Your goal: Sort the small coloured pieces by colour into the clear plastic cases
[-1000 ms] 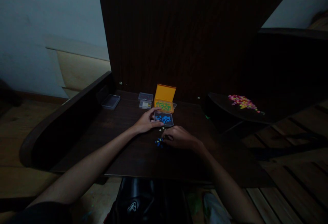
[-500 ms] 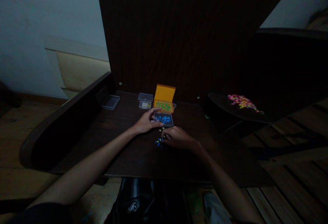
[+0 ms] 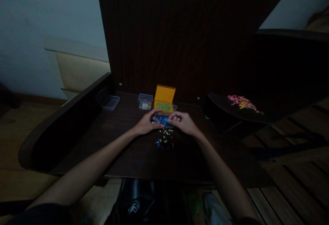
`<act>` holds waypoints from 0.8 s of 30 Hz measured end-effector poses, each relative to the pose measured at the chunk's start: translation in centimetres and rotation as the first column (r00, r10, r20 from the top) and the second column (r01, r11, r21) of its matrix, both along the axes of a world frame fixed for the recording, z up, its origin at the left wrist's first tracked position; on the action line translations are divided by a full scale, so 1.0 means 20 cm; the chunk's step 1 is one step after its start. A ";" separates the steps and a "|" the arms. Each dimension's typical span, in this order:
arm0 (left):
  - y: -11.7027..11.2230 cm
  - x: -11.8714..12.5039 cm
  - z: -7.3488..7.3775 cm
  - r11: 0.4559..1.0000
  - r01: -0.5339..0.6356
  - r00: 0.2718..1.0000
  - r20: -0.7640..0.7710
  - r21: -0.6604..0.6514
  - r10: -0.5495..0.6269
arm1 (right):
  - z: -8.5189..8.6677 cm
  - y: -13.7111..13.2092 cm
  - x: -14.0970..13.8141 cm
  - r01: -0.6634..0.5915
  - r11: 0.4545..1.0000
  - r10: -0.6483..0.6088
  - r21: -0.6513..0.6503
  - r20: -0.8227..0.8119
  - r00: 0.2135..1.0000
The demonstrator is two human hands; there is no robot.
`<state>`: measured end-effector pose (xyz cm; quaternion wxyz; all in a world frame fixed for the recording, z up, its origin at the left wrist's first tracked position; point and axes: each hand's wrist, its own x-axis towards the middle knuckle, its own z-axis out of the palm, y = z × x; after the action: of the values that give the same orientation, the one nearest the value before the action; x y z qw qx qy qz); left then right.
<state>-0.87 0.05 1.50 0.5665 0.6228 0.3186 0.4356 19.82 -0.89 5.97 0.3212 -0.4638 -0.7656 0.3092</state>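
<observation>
A small clear box of blue beads (image 3: 161,119) sits on the dark wooden desk (image 3: 128,149). My left hand (image 3: 146,122) grips the box's left side, thumb and fingers around its edge. My right hand (image 3: 183,122) hovers over the box's right half with fingertips pinched together; what they pinch is too small to make out. A loose scatter of blue and pale beads (image 3: 164,140) lies on the desk just in front of the box.
Behind the blue box stands an open yellow box of green beads (image 3: 164,101). Two small clear boxes (image 3: 145,101) and a clear lid (image 3: 111,102) lie to the left. A heap of pink and yellow beads (image 3: 241,102) rests on a dark surface at right.
My right hand lifted off the loose bead pile and moved up to the blue bead box, uncovering the scattered beads. My left hand stayed on the box.
</observation>
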 end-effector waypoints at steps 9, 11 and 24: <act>-0.01 0.00 0.03 1.000 0.018 1.000 0.023 0.004 -0.018 | -0.02 0.06 -0.12 0.121 0.961 -0.185 0.250 0.255 0.949; -0.02 0.00 0.03 1.000 0.025 0.999 0.030 0.002 -0.025 | -0.02 0.06 -0.13 0.131 0.958 -0.209 0.256 0.306 0.929; -0.01 0.01 0.01 1.000 0.031 0.999 0.044 0.005 -0.031 | 0.01 0.05 -0.15 0.109 0.974 -0.185 0.198 0.418 0.890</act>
<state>-0.74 -0.09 1.78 0.5789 0.6191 0.2955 0.4408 16.91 0.19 6.12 0.2037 -0.5486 -0.8038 0.1069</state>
